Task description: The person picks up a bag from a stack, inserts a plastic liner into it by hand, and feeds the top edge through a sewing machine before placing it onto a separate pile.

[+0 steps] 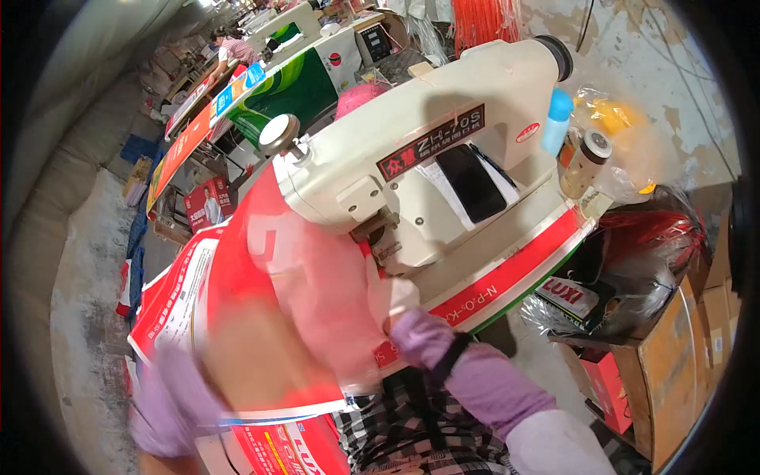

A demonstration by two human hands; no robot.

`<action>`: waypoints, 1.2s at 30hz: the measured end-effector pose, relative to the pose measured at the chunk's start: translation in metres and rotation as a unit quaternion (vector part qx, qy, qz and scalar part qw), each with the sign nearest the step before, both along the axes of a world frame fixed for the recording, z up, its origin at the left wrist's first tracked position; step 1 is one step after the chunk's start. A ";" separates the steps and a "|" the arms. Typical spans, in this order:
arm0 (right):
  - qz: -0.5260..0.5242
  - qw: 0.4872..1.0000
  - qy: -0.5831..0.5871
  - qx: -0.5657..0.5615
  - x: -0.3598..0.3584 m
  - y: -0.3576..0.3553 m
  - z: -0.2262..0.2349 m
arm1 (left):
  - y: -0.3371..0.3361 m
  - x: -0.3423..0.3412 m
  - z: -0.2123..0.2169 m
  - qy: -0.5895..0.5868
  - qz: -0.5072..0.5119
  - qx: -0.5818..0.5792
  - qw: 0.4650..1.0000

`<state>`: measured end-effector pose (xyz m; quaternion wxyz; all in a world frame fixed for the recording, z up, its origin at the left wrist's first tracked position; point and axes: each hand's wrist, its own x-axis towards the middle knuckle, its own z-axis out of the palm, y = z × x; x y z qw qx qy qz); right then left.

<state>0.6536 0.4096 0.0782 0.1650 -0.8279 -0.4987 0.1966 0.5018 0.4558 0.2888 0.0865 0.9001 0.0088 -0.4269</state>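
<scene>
A large cream sewing machine [443,103] stands in front of me, its head and needle area at the left end. A red and white printed bag [317,309] lies across its near left side, the upper part smeared by motion. My left hand [265,348], below a purple sleeve, is over the bag and badly blurred; its fingers cannot be made out. My right hand [402,297], apparently in a white covering, is at the bag's right edge below the needle area. Its fingers are blurred and partly hidden. More red printed bag material [289,447] lies beneath, by my lap.
A black phone [471,184] lies on the machine bed. A blue bottle [558,119] and a jar [586,162] stand at its right. A cardboard box [673,372] is at lower right. Behind, a person [233,49] works at another table [182,170].
</scene>
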 end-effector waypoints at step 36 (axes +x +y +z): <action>0.052 0.998 -0.034 -0.018 -0.037 -0.031 0.041 | 0.059 0.014 0.100 -0.163 -0.060 0.067 0.983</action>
